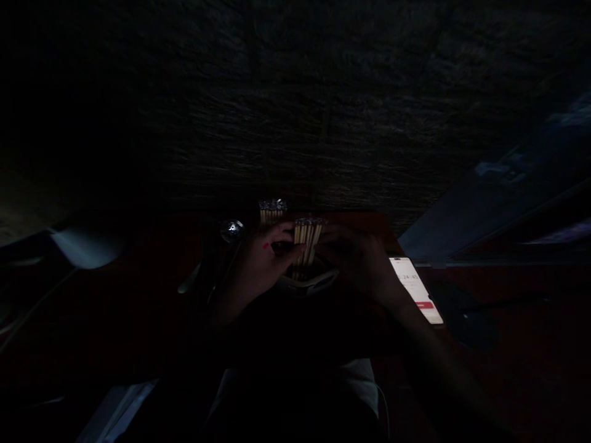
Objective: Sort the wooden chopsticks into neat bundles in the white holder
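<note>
Your left hand: the left hand (258,261) was partly closed, thumb across the front of the bundle of sticks (305,243) and fingers at its side, so you had hold of it there.
Your right hand: the right hand (369,261) lay in deep shadow, fingers bent toward the bundle's other side; you could not tell how firmly they closed, or whether they gripped it.
Sticks in hand: the bundle stood nearly upright between your hands, pale shafts fanning slightly below dark, glinting tops.
Container: the low container (307,285) sat beneath the bundle, whose lower ends reached down to its opening; whether they touched its bottom was too dark to tell.
Second bundle: another bundle (271,215) with shiny tops stood just behind your left hand.
Round thing: a shiny round object (232,230) lay left of that second bundle.
Phone: a lit phone (415,289) lay beside your right forearm, showing digits and a red bar.
Surroundings: a dark, rough-textured wall (295,123) rose beyond the reddish tabletop (373,221).
</note>
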A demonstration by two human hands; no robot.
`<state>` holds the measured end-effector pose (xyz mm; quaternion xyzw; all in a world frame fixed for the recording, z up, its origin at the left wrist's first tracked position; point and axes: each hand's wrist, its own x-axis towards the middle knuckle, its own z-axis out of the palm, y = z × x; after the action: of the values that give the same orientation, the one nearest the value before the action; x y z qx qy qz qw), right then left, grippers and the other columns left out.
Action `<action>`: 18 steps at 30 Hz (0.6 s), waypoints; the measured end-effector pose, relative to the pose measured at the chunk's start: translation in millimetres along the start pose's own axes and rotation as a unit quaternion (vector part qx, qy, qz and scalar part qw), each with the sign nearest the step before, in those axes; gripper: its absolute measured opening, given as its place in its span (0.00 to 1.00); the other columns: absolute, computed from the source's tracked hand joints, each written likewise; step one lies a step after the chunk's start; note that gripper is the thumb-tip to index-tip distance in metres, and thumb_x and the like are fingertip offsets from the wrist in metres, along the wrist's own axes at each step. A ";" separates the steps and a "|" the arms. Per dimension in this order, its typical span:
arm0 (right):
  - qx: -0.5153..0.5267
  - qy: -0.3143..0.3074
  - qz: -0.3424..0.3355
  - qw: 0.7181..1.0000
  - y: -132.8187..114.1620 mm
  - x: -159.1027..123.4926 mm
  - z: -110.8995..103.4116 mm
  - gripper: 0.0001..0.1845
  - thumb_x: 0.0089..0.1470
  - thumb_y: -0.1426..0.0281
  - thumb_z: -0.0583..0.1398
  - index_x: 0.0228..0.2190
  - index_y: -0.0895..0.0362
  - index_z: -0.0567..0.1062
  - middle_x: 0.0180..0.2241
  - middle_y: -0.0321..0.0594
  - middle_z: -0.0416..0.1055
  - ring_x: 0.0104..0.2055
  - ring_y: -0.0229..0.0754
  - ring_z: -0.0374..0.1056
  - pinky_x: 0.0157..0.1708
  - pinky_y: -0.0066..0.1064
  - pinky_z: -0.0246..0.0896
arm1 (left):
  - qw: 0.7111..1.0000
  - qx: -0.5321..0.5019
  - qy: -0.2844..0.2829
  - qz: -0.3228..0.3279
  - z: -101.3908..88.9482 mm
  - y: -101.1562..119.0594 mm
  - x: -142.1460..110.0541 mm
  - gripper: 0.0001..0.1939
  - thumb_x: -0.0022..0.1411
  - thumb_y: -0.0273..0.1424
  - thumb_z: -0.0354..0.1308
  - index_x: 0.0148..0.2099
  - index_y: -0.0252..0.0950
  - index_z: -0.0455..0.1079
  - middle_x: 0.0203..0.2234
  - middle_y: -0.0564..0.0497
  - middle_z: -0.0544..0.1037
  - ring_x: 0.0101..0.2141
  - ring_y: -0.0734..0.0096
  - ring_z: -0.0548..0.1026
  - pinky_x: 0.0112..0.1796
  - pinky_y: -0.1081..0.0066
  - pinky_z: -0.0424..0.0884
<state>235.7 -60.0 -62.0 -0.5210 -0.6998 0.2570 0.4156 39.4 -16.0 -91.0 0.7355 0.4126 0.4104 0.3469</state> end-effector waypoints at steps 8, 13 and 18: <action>-0.011 -0.006 -0.017 1.000 2.1 0.9 1.1 0.08 0.55 0.73 0.62 0.37 0.52 0.79 0.39 0.36 0.80 0.40 0.41 0.77 0.40 0.30 0.72 | 1.000 0.024 -0.005 -0.004 0.0 2.2 -0.3 0.18 0.60 0.36 0.63 0.52 0.43 0.71 0.39 0.51 0.82 0.40 0.64 0.80 0.42 0.64 0.75; -0.010 -0.002 -0.018 1.000 2.1 -0.3 1.7 0.11 0.54 0.74 0.63 0.40 0.52 0.78 0.38 0.36 0.81 0.39 0.40 0.78 0.38 0.28 0.72 | 1.000 0.009 -0.005 -0.019 -1.0 4.6 -0.3 0.19 0.59 0.37 0.63 0.52 0.42 0.71 0.40 0.51 0.82 0.41 0.63 0.80 0.42 0.64 0.75; -0.003 -0.014 -0.022 1.000 2.6 -0.4 3.9 0.11 0.54 0.75 0.63 0.39 0.52 0.78 0.43 0.35 0.80 0.42 0.41 0.77 0.41 0.30 0.72 | 0.999 0.008 -0.024 -0.022 -3.3 6.8 0.0 0.20 0.59 0.36 0.63 0.54 0.41 0.70 0.42 0.49 0.81 0.43 0.62 0.79 0.44 0.63 0.75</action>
<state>233.7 -59.3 -66.3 -0.5034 -0.7175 0.2527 0.4097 38.7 -18.3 -83.9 0.7388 0.4234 0.3818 0.3594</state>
